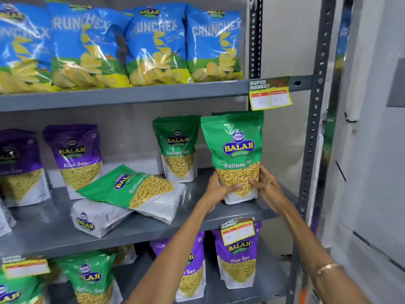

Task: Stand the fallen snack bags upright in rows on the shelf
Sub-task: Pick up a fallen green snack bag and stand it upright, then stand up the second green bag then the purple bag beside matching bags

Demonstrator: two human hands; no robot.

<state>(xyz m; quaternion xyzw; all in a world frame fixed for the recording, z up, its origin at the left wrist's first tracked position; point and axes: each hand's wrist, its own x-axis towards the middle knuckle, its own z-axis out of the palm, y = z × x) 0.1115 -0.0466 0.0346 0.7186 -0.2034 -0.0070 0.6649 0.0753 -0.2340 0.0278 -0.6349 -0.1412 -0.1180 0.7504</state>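
Both forearms are reaching up from the bottom edge of the view toward the middle shelf [153, 224]. The left hand [215, 190] and the right hand [266, 187] are each closing a grip around the lower sides of 1 green Ratlami Sev bag [234, 154], thumbs pressing on its clear window, fingers wrapping behind. A thin bangle [327, 268] is sitting on the right wrist. The held bag is standing upright at the front right corner of the middle shelf, its base touching or just above the shelf surface; which, I cannot tell.

Left of it, near the shelf's front edge, 2 fallen bags are lying flat: a green one [135, 189] is resting tilted across a white-backed one [96, 218] beneath it. Behind them, toward the back edge, another green Ratlami Sev bag [177, 148] is standing upright, and 2 purple Aloo Sev bags [75, 156] are standing further left.

On the top shelf, blue Crunchex bags [157, 44] are leaning in a row. A yellow price tag [270, 93] is hanging at that shelf's right front edge.
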